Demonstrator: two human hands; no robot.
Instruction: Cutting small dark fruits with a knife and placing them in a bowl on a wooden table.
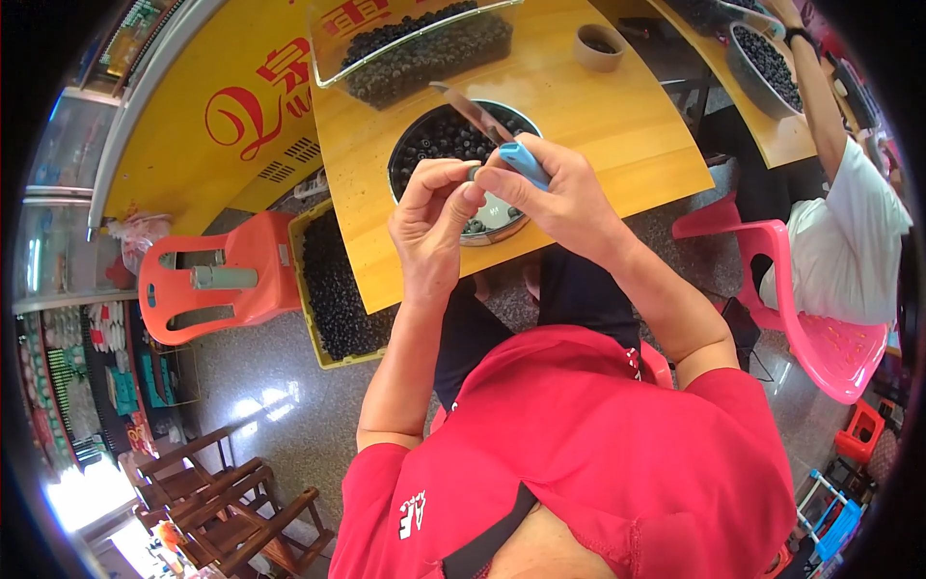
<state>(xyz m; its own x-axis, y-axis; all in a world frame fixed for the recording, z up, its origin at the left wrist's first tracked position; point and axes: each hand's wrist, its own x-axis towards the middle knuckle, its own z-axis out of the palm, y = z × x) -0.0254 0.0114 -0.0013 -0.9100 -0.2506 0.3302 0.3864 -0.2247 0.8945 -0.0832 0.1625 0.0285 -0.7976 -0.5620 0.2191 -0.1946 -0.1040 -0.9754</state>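
Observation:
My left hand (430, 220) is closed, pinching a small round greenish-grey piece (473, 173) between thumb and fingertips over a metal bowl (509, 231). Around the blue handle of a knife (526, 166) my right hand (577, 201) is wrapped, its thumb close against the small piece. The knife's blade slants up and left, away from my left hand. Many small dark round fruits or nuts (442, 138) fill the bowl's far part, and a few lie at its near side, where a pale bottom shows. Exactly what they are I cannot tell.
A clear bin (424, 58) of dark pieces and a tape roll (598, 48) share the wooden table (637, 145). At left stand a yellow crate (338, 361) and an orange chair (260, 261). On the right, another person (839, 232) sits on a pink chair (786, 261).

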